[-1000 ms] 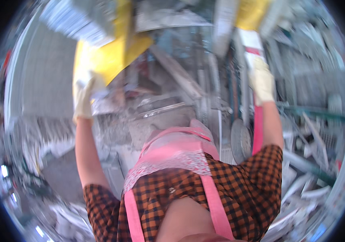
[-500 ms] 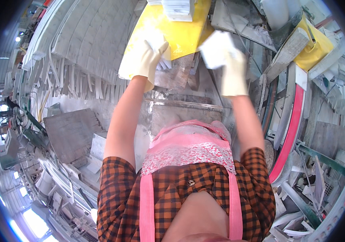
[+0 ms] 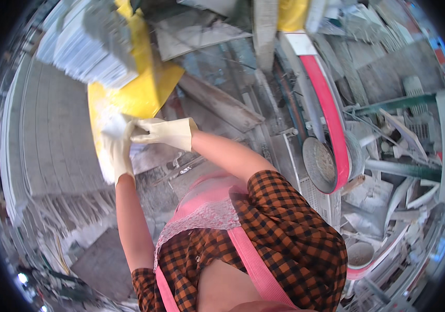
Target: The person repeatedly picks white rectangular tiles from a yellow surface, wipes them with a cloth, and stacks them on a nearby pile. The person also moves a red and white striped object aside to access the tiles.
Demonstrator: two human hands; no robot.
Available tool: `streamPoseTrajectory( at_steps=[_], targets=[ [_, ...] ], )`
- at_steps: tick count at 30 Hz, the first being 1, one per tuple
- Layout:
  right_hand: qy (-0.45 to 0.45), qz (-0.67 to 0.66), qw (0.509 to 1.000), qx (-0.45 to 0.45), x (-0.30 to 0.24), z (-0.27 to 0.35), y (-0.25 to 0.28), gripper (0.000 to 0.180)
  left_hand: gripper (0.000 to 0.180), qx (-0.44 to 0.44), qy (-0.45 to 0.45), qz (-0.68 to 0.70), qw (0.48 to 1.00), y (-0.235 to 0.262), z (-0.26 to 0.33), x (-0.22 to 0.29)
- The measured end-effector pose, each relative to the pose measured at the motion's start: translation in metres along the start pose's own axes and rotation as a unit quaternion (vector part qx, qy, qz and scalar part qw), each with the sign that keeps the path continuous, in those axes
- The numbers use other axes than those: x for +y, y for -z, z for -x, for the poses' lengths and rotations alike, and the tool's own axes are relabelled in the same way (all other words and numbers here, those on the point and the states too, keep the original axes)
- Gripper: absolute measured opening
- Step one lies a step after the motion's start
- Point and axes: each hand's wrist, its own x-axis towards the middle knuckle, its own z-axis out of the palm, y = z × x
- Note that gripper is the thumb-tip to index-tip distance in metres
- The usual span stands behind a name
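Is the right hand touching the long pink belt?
Apart. The head view shows a plain gap: the right hand is by the left hand, the belt far to the right.

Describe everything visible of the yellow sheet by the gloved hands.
The yellow sheet looks like smooth plastic, bright yellow, paler and whitish toward its lower left. It lies at the upper left of the view, a pointed corner jutting right. The stack of white pieces appears to rest on it, hiding part. The left hand overlaps its lower end; actual contact is unclear.
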Motion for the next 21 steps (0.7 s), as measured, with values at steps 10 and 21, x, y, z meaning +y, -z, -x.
streamPoseTrajectory(
  at_steps=[10, 21],
  targets=[
    [-0.027, 0.563, 0.675, 0.477, -0.012, 0.164, 0.347, 0.038, 0.083, -0.002, 0.080, 0.129, 0.988, 0.001, 0.030, 0.032],
    [-0.310, 0.681, 0.559, 0.358, -0.014, 0.216, 0.467, 0.078, 0.109, -0.004, 0.130, 0.094, 0.987, 0.004, 0.014, 0.003]
  ],
)
